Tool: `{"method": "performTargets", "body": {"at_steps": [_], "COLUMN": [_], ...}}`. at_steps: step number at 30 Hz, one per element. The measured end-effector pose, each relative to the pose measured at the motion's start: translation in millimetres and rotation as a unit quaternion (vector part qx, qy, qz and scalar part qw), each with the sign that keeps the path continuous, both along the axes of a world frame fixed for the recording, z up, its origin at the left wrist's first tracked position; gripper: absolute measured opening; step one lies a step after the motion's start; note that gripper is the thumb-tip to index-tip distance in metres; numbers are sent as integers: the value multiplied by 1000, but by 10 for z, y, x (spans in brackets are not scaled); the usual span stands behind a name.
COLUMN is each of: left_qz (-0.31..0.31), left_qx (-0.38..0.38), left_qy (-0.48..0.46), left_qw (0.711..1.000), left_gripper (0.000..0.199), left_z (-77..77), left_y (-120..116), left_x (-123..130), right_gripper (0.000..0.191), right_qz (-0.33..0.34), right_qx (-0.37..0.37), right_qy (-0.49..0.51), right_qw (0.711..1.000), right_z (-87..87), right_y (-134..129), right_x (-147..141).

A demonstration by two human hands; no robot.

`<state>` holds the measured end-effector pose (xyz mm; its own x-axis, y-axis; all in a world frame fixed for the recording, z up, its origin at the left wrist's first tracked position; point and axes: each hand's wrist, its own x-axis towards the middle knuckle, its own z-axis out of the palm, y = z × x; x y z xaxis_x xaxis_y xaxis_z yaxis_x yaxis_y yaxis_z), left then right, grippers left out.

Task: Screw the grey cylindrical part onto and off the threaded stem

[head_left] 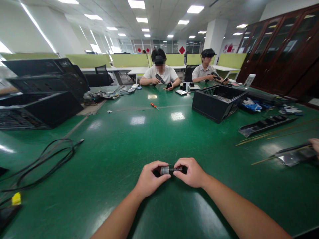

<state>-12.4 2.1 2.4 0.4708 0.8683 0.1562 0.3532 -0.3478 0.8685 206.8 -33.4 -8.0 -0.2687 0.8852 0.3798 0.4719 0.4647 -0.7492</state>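
A small grey metal cylinder (165,170) with a thin, dark, ridged shaft (177,169) lies directly between the person's two hands, its long axis running crosswise from the left hand to the right. The cylinder end sits within the left hand (150,177), whose thumb and fingers close on it from either side; the shaft points into the right hand (193,173), which pinches it between thumb and fingertips. The left hand is therefore nearer the cylinder and the right nearer the shaft. Whether the piece rests on the glossy green tabletop (119,136) or is lifted just off it, I cannot tell.

Counted, there is one cylinder and one shaft. Well ahead of the hands lies one screwdriver with an orange handle (154,106). Ahead and to their right stands one open black metal computer case (208,104); ahead and to their left are at least two more, overlapping too much to count surely. One loosely coiled black cable (53,171) lies left of the hands. Several thin brass-coloured rods (259,136) lie to their right, near one other person's hand (315,144). Far across sit two co-workers, each holding one dark power drill (160,78).
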Motion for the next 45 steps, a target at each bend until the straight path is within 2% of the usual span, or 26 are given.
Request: {"method": "performTargets", "body": {"at_steps": [13,35,45], "left_qz": [13,23,27], "left_qx": [13,10,32], "left_qy": [-1,-24,-25], "left_qw": [1000,999,999], "left_gripper": [28,30,29], "left_z": [33,-9,-23], "left_y": [-27,3,12], "left_x": [9,-4,-14], "right_gripper": [3,3,3], "right_qz": [-3,-16,-16], "right_qx": [-4,-8,-13], "right_qy": [7,25,22], "right_qw": [1000,1000,1000], "right_z": [7,44,40], "right_y": [6,2,1], "right_x": [10,31,36]}}
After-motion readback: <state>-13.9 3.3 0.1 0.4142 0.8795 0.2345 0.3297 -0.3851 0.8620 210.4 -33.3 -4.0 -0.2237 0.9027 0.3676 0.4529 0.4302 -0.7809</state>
